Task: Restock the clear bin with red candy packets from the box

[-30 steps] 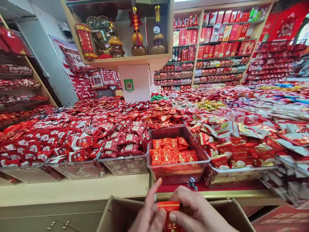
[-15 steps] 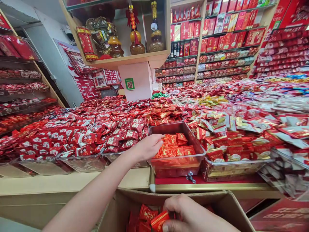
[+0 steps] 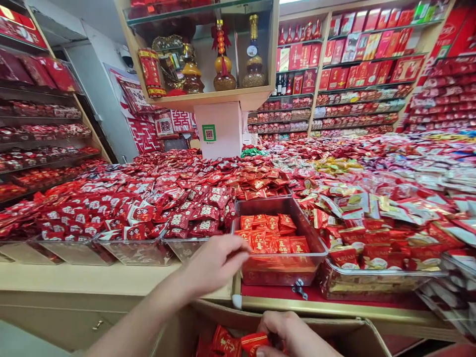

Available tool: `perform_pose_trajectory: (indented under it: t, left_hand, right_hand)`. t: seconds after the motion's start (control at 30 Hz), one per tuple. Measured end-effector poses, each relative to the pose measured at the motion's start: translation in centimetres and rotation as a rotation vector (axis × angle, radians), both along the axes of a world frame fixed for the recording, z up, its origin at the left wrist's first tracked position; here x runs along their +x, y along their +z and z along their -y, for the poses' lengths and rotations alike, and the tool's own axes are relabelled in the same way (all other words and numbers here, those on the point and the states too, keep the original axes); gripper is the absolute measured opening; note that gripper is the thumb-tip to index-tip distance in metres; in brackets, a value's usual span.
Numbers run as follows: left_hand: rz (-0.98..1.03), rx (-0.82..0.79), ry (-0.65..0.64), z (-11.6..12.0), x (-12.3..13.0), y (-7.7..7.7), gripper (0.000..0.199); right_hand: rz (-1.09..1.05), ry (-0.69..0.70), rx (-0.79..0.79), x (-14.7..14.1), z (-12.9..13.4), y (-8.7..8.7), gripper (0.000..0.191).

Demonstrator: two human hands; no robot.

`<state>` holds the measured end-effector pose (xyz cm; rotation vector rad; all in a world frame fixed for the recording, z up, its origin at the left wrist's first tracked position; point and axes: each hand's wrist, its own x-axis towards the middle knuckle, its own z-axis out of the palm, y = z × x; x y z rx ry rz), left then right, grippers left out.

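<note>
My left hand [image 3: 215,263] hovers at the near left corner of a clear plastic bin [image 3: 282,272]. Its fingers are loosely bent with a gap to the thumb, and nothing shows in them. Inside that bin lie red candy packets [image 3: 259,240] with gold characters, laid close together. Lower down, my right hand [image 3: 288,334] is over an open cardboard box [image 3: 211,310], thumb and fingers closed on a red candy packet [image 3: 255,342]. More packets of the same look [image 3: 225,341] lie in the box beside it; the box's depth is partly hidden by the hand.
Left of the bin stand bins of dark red packets [image 3: 204,213]; to its right is a bin of durian-marked packets [image 3: 383,253]. A metal clip [image 3: 299,290] lies on the counter's front edge [image 3: 327,310]. A display cabinet [image 3: 208,99] hangs above the heaped sweets.
My left hand has drawn back from above the packets in the bin, down and toward me. My right hand still grips a packet in the box. The view has shifted slightly.
</note>
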<state>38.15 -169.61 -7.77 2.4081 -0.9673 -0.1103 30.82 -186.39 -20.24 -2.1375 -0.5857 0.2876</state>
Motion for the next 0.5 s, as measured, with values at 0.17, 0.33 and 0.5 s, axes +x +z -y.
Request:
perform_pose_trajectory:
  t: [0.17,0.33,0.5]
  left_hand:
    - [-0.869,-0.664,0.045,-2.3,-5.5,-7.4,0.052]
    - [-1.201,-0.941,-0.138,-2.3,-7.1,-10.9,0.060]
    - [-1.274,-0.881,-0.102,-2.9,-7.6,-12.8,0.053]
  right_hand:
    - [-0.021,-0.102,0.172,-0.3,-1.6,0.5,0.026]
    - [-0.022,0.047,0.197,-1.2,-2.9,2.6,0.021]
    - [0.357,-0.003,-0.075,1.3,-0.3,8.2,0.022]
